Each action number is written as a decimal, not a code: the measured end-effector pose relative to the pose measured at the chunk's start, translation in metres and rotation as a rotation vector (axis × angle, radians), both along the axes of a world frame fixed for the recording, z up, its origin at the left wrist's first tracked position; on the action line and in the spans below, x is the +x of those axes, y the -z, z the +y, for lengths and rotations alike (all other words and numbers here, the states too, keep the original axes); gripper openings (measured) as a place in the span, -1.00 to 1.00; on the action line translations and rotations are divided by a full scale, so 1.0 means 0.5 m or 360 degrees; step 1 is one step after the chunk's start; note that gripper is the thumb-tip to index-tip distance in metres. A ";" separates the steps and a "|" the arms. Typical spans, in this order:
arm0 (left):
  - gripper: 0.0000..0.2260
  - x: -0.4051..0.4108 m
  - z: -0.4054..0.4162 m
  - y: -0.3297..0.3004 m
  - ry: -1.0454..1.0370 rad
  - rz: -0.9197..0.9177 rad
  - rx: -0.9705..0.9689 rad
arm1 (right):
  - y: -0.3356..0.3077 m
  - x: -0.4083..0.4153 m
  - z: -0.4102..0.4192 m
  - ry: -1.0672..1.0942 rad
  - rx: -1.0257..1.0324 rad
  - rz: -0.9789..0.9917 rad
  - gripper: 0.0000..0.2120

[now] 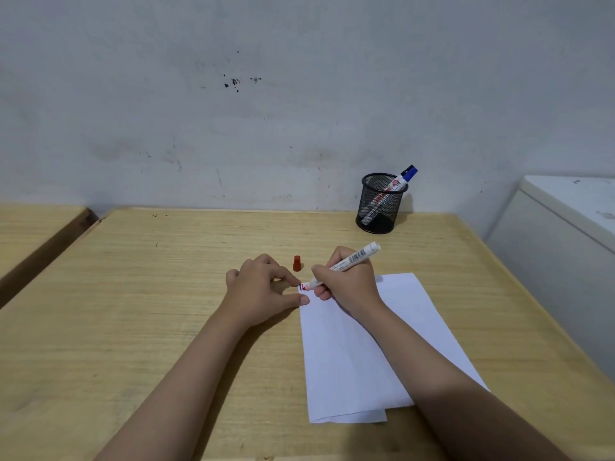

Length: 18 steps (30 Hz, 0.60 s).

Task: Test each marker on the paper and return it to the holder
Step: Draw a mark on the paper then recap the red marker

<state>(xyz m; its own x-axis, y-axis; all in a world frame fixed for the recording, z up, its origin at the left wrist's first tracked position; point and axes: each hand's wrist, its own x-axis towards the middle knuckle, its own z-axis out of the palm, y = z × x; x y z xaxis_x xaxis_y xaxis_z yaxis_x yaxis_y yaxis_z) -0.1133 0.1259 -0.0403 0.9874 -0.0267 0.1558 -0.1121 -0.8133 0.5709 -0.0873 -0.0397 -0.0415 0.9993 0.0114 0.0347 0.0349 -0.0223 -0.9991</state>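
Testing the red marker, tip on the paper's corner where blue and red strokes already show.

Right hand grips it; left hand pins the sheet, fingers loose and empty. Red cap stands at 12 o'clock; blue marker is already back in the holder at 1 o'clock, so recapping and returning remain.

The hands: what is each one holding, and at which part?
Right hand grips the marker low on its barrel. Left hand holds nothing; its fingertips press the paper.
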 end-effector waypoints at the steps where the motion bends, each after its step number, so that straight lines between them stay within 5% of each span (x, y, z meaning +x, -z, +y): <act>1: -0.68 0.000 0.001 0.001 -0.0003 -0.0003 0.0010 | 0.001 -0.001 0.000 0.0015 -0.0002 -0.0007 -0.73; 7: -0.68 0.000 -0.002 0.005 0.0013 -0.0026 -0.0005 | -0.006 -0.005 -0.007 0.0227 0.0335 0.0003 -0.74; 13: -0.32 0.009 -0.005 -0.005 0.0242 0.0052 -0.0090 | -0.011 -0.003 -0.013 0.0326 0.0589 0.0164 -0.75; 18: -0.67 0.042 -0.020 -0.014 0.0214 -0.0107 -0.0273 | -0.029 0.001 -0.016 0.0363 0.0866 0.0269 -0.81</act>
